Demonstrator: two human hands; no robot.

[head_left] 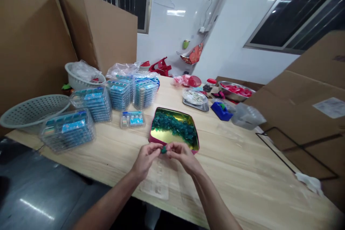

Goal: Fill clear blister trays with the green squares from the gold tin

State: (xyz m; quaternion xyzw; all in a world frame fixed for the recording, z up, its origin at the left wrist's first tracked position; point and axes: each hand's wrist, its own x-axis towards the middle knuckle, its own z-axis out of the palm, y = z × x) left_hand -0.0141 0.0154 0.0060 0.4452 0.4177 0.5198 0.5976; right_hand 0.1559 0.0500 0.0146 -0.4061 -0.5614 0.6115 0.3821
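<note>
Between the fingertips of my left hand [147, 157] and my right hand [182, 153] is a small dark green piece [164, 149]. Both hands pinch it, just in front of a pink-rimmed tin [150, 137] with a shiny gold inside. Many loose teal-green translucent pieces [172, 125] lie in that tin, mostly across its back and right side. Under my wrists, a clear plastic tray [157, 183] rests flat on the table, partly hidden by my forearms. The exact shape of the pinched piece is too small to make out.
Stacks of clear cases with blue contents [93, 102] stand at the left, with one single case [132, 119] beside the tin. Plastic baskets [35, 109] sit behind them. At the right are a blue tape dispenser [221, 111], a metal tray [203, 106] and large cardboard boxes [309, 115].
</note>
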